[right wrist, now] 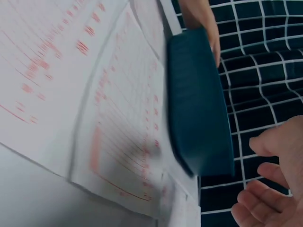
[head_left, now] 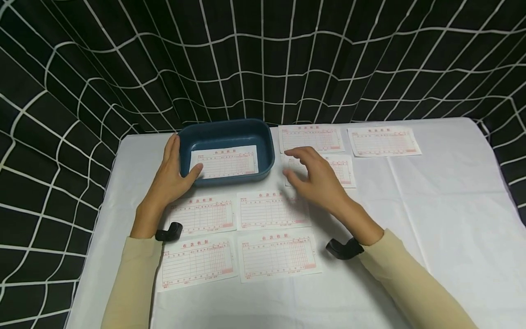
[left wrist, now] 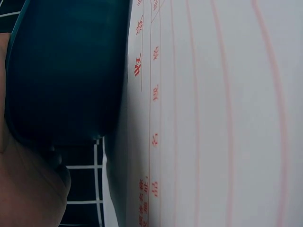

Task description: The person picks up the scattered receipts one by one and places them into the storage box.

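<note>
So far, one slip [head_left: 225, 162] lies inside the tub [head_left: 226, 131] while seven more slips [head_left: 279, 255] seem left on the cloth [head_left: 444, 219], your left hand [head_left: 169, 179] spread against the tub and your relaxed, empty right hand [head_left: 315, 179] above them.

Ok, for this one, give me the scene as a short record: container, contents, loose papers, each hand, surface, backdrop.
Container: dark blue plastic bin, upright
Contents: printed receipt slip, lying face up; whether more lie beneath cannot be told
Loose papers: seven receipt slips; four in two rows in front of the bin, three to its right
Left hand: holds the bin's left end
Right hand: holds nothing, hovers over a slip right of the bin
Surface: white cloth
Backdrop: black fabric with white grid lines
</note>
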Demonstrator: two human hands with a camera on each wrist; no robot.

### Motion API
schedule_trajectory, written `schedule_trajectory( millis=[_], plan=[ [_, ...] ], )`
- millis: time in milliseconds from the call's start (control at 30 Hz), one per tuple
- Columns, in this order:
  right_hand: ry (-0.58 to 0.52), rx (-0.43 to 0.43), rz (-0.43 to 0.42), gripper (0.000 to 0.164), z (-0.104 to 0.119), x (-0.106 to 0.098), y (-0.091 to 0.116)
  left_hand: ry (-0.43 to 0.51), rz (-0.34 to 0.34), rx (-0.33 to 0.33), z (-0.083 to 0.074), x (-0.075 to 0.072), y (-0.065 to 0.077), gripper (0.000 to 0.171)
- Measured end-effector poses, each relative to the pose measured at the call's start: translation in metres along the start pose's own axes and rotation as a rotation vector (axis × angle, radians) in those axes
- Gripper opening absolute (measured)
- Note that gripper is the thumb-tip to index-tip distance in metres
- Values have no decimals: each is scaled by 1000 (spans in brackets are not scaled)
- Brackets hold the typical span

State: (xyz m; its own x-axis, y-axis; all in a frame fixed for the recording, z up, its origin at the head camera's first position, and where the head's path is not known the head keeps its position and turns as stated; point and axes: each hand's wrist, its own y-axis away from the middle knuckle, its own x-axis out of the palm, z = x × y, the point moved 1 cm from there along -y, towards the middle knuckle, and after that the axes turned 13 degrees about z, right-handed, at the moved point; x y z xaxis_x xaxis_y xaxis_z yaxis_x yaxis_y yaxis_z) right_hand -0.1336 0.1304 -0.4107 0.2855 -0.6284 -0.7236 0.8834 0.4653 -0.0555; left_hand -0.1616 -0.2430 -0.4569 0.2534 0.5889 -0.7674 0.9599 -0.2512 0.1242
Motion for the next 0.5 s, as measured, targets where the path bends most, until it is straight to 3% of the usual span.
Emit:
schedule_trajectory(
  millis=[500],
  plan=[
    [-9,-15,26,48,-5,17,46,1,2,7,-1,0,0,103]
  ],
)
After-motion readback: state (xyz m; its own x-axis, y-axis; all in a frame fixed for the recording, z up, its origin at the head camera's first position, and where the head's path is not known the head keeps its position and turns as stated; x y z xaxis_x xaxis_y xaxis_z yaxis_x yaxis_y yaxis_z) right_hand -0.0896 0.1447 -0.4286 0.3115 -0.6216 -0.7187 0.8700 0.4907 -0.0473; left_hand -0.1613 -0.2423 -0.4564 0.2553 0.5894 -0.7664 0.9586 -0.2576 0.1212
